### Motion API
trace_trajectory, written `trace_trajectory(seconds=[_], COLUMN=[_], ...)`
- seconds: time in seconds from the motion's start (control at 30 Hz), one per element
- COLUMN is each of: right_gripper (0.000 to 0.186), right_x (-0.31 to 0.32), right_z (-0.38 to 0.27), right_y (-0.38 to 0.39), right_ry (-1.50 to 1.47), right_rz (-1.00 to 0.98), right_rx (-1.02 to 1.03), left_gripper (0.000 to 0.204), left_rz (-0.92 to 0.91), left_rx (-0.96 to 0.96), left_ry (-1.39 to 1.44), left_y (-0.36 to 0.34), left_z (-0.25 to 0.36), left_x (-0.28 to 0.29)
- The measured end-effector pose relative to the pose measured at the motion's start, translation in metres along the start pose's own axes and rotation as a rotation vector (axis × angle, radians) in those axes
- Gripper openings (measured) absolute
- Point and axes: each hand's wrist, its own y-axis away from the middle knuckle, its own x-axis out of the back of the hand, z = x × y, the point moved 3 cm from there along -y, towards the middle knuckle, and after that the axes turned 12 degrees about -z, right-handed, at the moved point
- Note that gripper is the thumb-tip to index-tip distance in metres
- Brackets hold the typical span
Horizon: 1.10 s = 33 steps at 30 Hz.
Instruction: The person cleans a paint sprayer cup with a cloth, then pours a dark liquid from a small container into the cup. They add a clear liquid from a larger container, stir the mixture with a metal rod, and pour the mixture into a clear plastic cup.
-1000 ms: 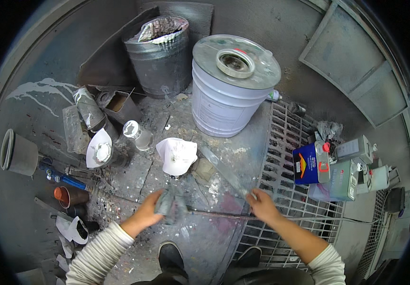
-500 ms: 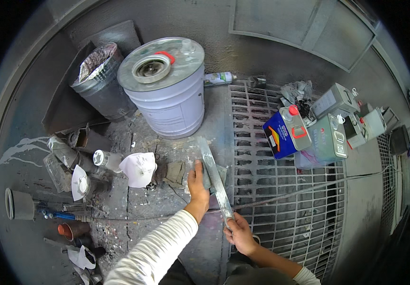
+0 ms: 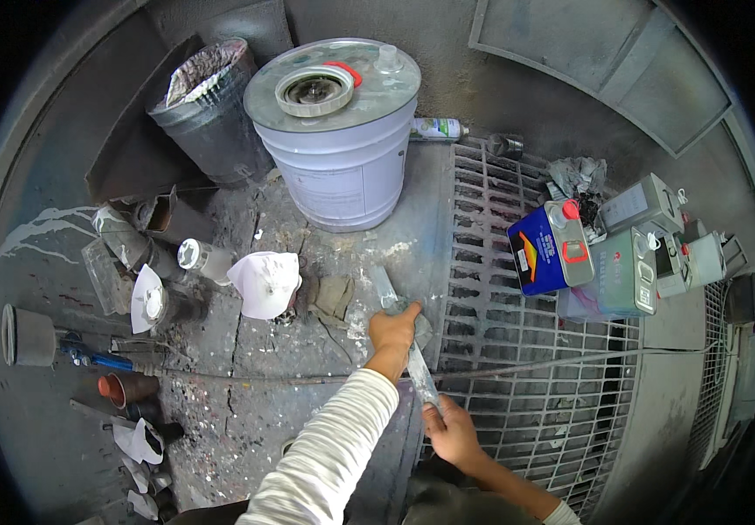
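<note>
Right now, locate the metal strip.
Head view, right of centre: the metal strip slants below the white drum, left hand over it, right hand at near end.

And it's a paint-spattered floor (image 3: 207, 446), metal grate (image 3: 517, 337) at four o'clock! White bucket (image 3: 338, 175) standing between eleven and twelve, dark bin (image 3: 216, 131) between ten and eleven, capped jar (image 3: 209, 262) at nine, blue can (image 3: 539, 254) on the grate at three!

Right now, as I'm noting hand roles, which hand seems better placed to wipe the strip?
Probably the left hand: it has the grey cloth against the strip partway along, while the right hand holds the strip's near end.
</note>
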Motion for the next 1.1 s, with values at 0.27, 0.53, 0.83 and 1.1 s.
trace_trajectory(seconds=[0.27, 0.53, 0.83, 1.1], right_gripper=[0.029, 0.028, 0.028, 0.024], right_x=[0.039, 0.036, 0.032, 0.023], right_z=[0.005, -0.035, -0.068, -0.088], right_y=[0.059, 0.028, 0.005, -0.001], right_ry=[0.061, 0.192, 0.214, 0.471], right_rz=[-0.198, -0.15, -0.261, -0.05], right_rx=[-0.134, 0.058, 0.027, 0.193], left_gripper=[0.047, 0.046, 0.058, 0.051], left_rz=[-0.065, 0.04, -0.075, -0.075], left_rx=[0.095, -0.056, -0.035, 0.061], left_ry=[0.288, 0.442, 0.309, 0.398], left_y=[-0.078, -0.056, -0.07, -0.045], left_z=[-0.038, 0.041, 0.026, 0.044], left_x=[-0.007, 0.036, 0.037, 0.043])
